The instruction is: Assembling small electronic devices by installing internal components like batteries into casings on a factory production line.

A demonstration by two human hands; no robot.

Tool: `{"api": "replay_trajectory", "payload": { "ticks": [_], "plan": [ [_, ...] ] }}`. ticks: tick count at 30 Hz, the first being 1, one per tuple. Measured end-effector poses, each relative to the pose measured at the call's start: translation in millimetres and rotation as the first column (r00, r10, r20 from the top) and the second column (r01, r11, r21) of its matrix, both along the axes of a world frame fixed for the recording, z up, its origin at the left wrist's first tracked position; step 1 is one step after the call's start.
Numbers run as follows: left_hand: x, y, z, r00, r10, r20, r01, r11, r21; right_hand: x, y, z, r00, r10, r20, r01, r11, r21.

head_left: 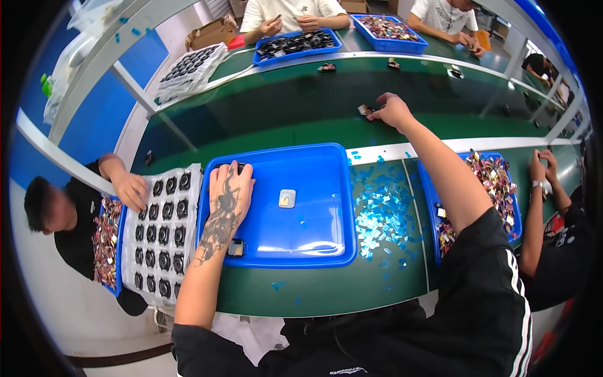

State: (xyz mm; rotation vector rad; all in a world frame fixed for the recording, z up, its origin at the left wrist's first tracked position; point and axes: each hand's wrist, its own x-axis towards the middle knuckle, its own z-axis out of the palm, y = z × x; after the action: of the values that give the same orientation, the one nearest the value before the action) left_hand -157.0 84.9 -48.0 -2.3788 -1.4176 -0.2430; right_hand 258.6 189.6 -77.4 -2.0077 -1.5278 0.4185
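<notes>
My right hand (394,114) reaches out over the green conveyor belt (282,100), its fingertips on a small dark part with a pale, gold-toned face (364,112). My left hand (230,182) is curled down at the far left corner of a shallow blue tray (314,259). A bit of black shows by its fingers, but what they hold is mostly hidden. Inside the tray lie a small whitish square piece with a gold patch (287,198) and, near my left wrist, a small black part (236,247).
Blue film scraps (380,226) lie right of the tray. Beyond stands a blue bin of small multicoloured parts (493,182). At left, another person's hand (130,191) touches a white moulded tray of black round parts (143,245). Across the belt, co-workers handle parts beside blue bins (295,50).
</notes>
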Motion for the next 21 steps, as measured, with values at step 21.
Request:
{"api": "replay_trajectory", "payload": {
  "ticks": [21],
  "plan": [
    [114.7, -23.5, 49.6, 0.151, 0.493, 0.857, 0.792, 0.458, -0.404, 53.5, -259.3, 62.3, 0.861, 0.435, 0.262, -0.389, 0.897, -0.21]
  ]
}}
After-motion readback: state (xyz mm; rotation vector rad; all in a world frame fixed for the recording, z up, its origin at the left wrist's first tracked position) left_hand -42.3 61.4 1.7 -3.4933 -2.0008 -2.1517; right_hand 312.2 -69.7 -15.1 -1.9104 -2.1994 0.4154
